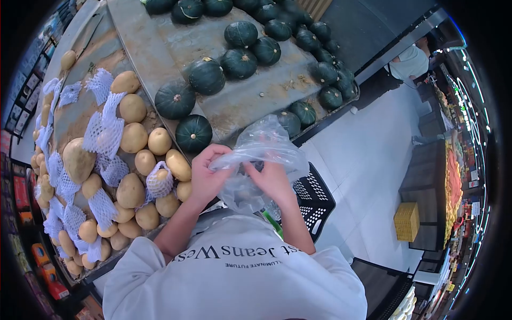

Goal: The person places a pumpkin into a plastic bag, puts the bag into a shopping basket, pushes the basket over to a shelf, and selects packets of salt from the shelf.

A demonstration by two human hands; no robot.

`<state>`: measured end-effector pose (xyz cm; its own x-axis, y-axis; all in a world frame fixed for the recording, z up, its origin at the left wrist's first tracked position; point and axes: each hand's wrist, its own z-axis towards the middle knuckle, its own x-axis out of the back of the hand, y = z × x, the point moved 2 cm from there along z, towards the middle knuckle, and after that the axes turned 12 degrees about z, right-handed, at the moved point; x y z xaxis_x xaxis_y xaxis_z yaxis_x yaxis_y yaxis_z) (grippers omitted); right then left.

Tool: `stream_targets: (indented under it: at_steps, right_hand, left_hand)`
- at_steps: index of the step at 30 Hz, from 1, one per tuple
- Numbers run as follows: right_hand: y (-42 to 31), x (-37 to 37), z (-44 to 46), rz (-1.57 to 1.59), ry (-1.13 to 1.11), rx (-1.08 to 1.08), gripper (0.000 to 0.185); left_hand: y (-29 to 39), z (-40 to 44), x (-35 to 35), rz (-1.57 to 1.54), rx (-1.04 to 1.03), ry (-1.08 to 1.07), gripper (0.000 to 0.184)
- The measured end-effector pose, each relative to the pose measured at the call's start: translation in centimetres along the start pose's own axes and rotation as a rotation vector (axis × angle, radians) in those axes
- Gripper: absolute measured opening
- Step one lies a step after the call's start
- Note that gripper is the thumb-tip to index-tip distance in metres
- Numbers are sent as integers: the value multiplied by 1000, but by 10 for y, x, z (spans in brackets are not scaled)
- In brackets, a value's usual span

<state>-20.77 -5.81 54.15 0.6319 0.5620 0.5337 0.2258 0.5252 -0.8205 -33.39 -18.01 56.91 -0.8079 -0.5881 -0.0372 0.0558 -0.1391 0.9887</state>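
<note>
A clear plastic bag [245, 189] is held up in front of my body, between both hands. My left hand [210, 170] pinches the bag's rim with curled fingers. On the other side my right hand [271, 178] is partly inside or behind the film; its thumb shows, while its other fingers are blurred by the plastic. Just beyond my left hand lies a dark green pumpkin [193, 133]. Potatoes [178, 164] are heaped beside that hand, one of them in a white foam net [159, 182].
More pumpkins [240, 64] sit on the grey display surface [234, 106]. A black perforated basket [312, 197] is below my right hand. White foam nets [104, 130] lie among the potatoes. At the upper right a person [410, 63] stands in the aisle, and a yellow crate [407, 221] stands at right.
</note>
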Motion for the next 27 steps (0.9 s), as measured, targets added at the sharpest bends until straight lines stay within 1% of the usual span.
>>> stream_targets:
  at_steps: [1, 4, 5, 8, 10, 11, 12, 14, 17, 20, 23, 26, 27]
  right_hand:
    - [-1, 9, 6, -48, -12, -41, 80]
    - [-3, 28, 21, -28, -166, -101, 81]
    - [-4, 32, 27, -190, -247, -134, 84]
    - [-25, 40, 39, -410, -315, -24, 79]
    - [-19, 38, 53, -290, -415, 120, 76]
    - [-21, 38, 59, -208, -481, 118, 75]
    - [-24, 38, 65, -126, -547, 109, 74]
    - [-48, 43, 74, 79, -706, -64, 72]
    - [-50, 36, 83, 207, -698, -58, 68]
    - [-54, 25, 90, 137, -545, 112, 65]
    - [-46, 12, 97, 96, -626, 77, 62]
    - [-33, 5, 103, 69, -624, 188, 56]
    - [-33, 6, 106, 85, -664, 159, 54]
  left_hand:
    - [3, 3, 4, 16, -5, 52, 22]
    - [15, 10, 9, 26, -13, 177, 26]
    - [17, 12, 12, 42, -26, 205, 27]
    - [21, 18, 16, 97, -34, 322, 33]
    - [27, 22, 16, 74, -20, 399, 35]
    - [25, 24, 18, 80, 24, 404, 40]
    - [28, 25, 18, 202, 34, 440, 43]
    - [39, 28, 18, 448, 55, 504, 48]
    - [52, 25, 12, 745, -100, 631, 54]
    - [55, 19, 4, 1034, -607, 750, 55]
    - [48, 11, -5, 1123, -848, 321, 52]
    - [31, 17, -12, 1120, -629, 11, 51]
    - [32, 20, -12, 1145, -563, 53, 52]
